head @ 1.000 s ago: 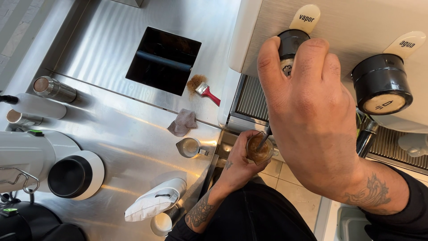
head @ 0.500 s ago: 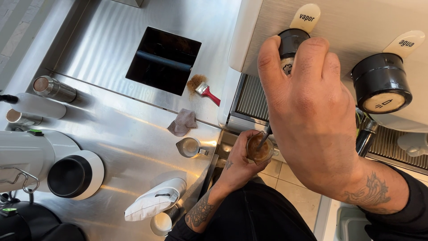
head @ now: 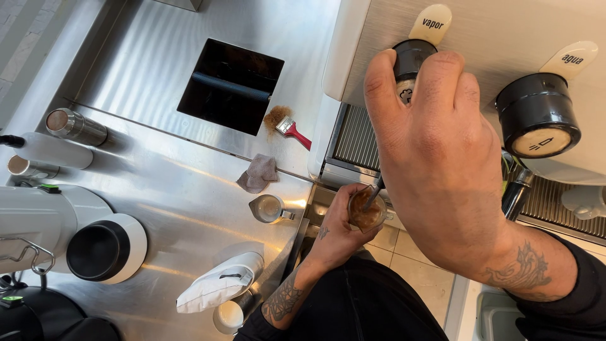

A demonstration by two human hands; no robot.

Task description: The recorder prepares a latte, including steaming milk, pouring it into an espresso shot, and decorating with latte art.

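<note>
Right hand [head: 442, 164] raised close to the lens, fingers curled over the black steam knob [head: 409, 63] on the espresso machine [head: 505, 38]. Left hand [head: 338, 237] low, just off the desk [head: 189, 189] edge, wrapped round a small glass [head: 366, 210] of brown liquid; the steam wand [head: 374, 194] dips into it. Small steel pitcher [head: 268, 208] stands near the left hand on the desk. Bare steel between grey cloth [head: 259, 173] and white bottle [head: 218, 283].

right hand [head: 442, 164] gripping steam knob [head: 410, 63], left hand [head: 338, 230] holding pitcher [head: 366, 211]
</note>
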